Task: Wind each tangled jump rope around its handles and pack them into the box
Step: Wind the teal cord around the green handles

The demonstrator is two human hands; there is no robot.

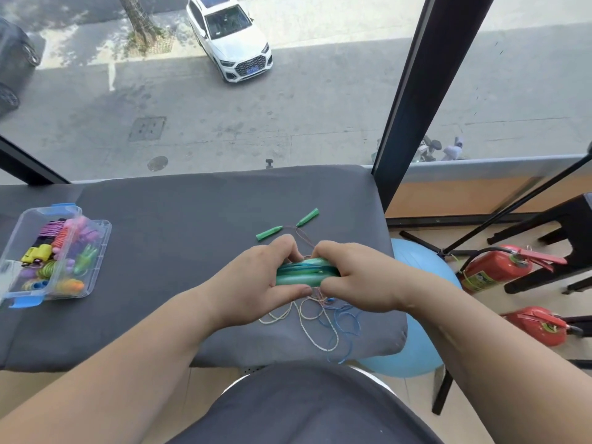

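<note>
Both of my hands hold a teal jump rope bundle (304, 274) just above the grey cloth, its cord wound round the two handles. My left hand (266, 283) grips its left end and my right hand (358, 277) grips its right end. Loose white and blue cords (323, 328) lie tangled on the cloth below my hands. Two green handles (269, 233) with a thin brown cord lie just beyond my hands. A clear plastic box (96, 251) with blue clips sits at the far left, holding several wound colourful ropes.
The grey-clothed table (192, 219) stands against a glass window over a street. A blue exercise ball (413, 347) sits under the table's right edge. Two red fire extinguishers (493, 270) and black stand legs (544, 251) are on the floor at the right.
</note>
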